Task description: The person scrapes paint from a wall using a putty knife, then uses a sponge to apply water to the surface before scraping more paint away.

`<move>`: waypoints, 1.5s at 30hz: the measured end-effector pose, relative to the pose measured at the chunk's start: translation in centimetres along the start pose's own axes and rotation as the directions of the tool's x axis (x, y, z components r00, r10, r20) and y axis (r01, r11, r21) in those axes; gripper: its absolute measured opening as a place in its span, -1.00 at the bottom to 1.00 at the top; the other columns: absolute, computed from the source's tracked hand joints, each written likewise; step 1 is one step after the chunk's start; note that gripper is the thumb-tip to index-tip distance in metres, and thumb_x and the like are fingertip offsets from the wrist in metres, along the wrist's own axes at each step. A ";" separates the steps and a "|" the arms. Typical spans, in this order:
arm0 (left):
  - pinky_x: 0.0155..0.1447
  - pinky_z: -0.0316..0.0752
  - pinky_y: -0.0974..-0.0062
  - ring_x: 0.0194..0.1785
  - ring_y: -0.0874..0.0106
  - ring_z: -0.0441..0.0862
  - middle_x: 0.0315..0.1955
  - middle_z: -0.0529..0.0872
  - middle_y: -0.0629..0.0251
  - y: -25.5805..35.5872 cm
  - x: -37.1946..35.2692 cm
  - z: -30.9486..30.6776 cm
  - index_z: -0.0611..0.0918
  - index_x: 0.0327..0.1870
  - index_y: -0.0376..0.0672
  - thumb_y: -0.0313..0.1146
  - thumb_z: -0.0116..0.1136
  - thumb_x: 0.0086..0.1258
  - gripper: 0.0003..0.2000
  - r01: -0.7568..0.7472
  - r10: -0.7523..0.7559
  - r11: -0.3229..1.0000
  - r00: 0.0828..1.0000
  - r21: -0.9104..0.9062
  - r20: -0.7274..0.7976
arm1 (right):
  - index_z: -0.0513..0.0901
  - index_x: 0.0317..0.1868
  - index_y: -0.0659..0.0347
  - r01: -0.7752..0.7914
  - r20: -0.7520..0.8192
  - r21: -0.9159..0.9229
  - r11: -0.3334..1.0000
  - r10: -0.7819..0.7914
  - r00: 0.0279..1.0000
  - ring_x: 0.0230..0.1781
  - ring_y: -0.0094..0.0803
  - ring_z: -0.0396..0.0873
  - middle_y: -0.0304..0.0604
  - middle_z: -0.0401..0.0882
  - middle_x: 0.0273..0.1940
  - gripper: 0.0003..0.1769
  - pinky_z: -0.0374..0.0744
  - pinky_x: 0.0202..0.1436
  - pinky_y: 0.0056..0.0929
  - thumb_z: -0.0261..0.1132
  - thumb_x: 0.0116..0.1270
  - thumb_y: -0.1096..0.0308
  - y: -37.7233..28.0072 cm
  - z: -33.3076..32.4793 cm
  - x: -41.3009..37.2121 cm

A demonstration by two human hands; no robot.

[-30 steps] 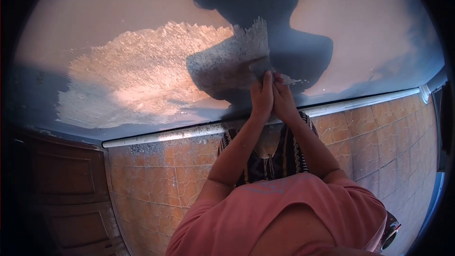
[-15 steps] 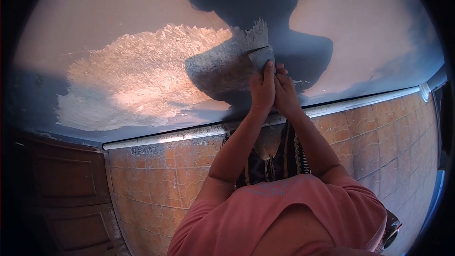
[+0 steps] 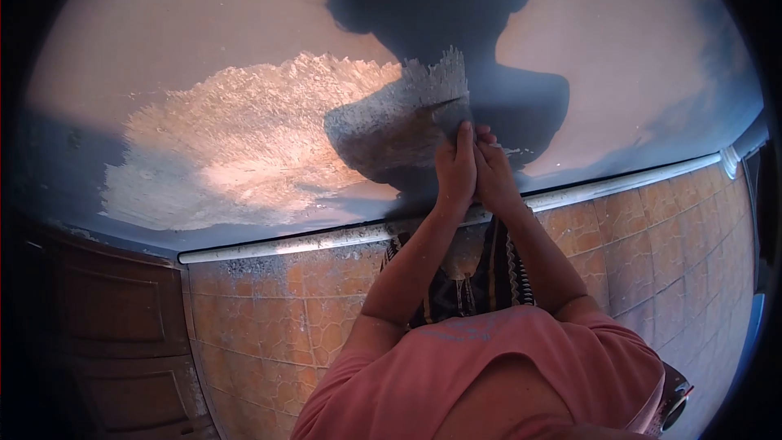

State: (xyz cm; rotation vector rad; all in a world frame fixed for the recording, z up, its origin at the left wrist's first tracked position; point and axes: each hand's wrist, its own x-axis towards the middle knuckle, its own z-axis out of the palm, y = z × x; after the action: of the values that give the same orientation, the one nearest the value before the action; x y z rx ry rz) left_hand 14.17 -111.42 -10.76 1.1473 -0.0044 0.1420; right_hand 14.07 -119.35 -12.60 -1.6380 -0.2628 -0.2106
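Both of my hands are closed together on a scraper, a flat-bladed putty knife (image 3: pixel 453 116), whose wide grey blade lies on or very near the wall. My left hand (image 3: pixel 456 169) grips from the left, its thumb reaching up toward the blade. My right hand (image 3: pixel 494 169) wraps round from the right; the handle is hidden between the palms. Left of the blade spreads a rough, scraped patch (image 3: pixel 244 130) where the wall's grey coat is off. Its jagged upper edge rises just above the blade.
The smooth painted wall (image 3: pixel 619 98) carries my shadow. A pale pipe-like strip (image 3: pixel 635 185) runs along its base. Crumbs of debris (image 3: pixel 252 266) lie on the orange tiled floor (image 3: pixel 252 318). A brown panelled wooden door (image 3: pixel 114 310) stands at the lower left.
The scraper and both hands appear lower in view, but the wall patch has shifted down too. The blade looks darker and lies at a slightly different angle. Both hands keep their hold.
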 end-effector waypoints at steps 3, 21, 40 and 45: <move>-0.18 0.58 0.47 -0.28 0.41 0.65 -0.37 0.68 0.13 2.0 0.8 1.0 0.61 -0.20 -0.42 -0.18 -0.06 0.54 -0.61 -0.031 0.031 1.000 0.999 0.000 0.027 | 0.58 -0.18 0.44 -0.117 0.075 -0.044 0.992 0.120 0.990 -0.29 -0.38 0.61 -0.06 0.64 -0.35 -0.62 0.52 -0.20 -0.37 -0.01 0.50 0.24 -1.5 -0.6 1.1; -0.21 0.67 0.33 -0.29 0.33 0.66 -0.33 0.65 0.06 2.0 1.5 1.4 0.56 -0.14 -0.46 -0.19 -0.03 0.53 -0.62 -0.093 0.095 0.995 0.995 -0.046 0.042 | 0.55 -0.30 0.42 0.019 -0.018 0.058 0.998 -0.018 1.000 -0.38 -0.33 0.60 -0.02 0.59 -0.46 -0.65 0.49 -0.29 -0.30 0.02 0.48 0.27 -2.5 -0.1 1.7; -0.19 0.60 0.38 -0.33 0.33 0.66 -0.39 0.65 0.15 -3.8 1.7 -2.1 0.59 -0.21 -0.40 -0.17 -0.08 0.56 -0.61 -0.045 0.034 0.995 0.993 0.091 0.112 | 0.61 -0.18 0.39 -0.056 0.028 -0.060 0.997 0.058 0.998 0.03 0.09 0.57 0.23 0.57 -0.04 -0.66 0.50 0.03 -0.16 0.03 0.45 0.26 3.3 -0.1 0.2; -0.18 0.58 0.42 -0.32 0.36 0.66 -0.39 0.66 0.16 -6.9 -0.4 -3.5 0.60 -0.21 -0.40 -0.18 -0.08 0.56 -0.63 -0.074 0.071 0.965 0.997 0.253 0.023 | 0.60 -0.16 0.42 0.045 -0.080 -0.078 0.996 -0.051 0.995 0.00 -0.04 0.57 0.16 0.58 -0.09 -0.66 0.47 0.05 -0.22 0.03 0.46 0.27 6.6 0.7 -2.3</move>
State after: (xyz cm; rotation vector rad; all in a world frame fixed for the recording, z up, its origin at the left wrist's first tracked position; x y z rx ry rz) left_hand 14.30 -111.05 -18.47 1.4046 -0.0413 0.2044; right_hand 13.82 -119.24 -19.66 -1.6948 -0.2344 -0.3272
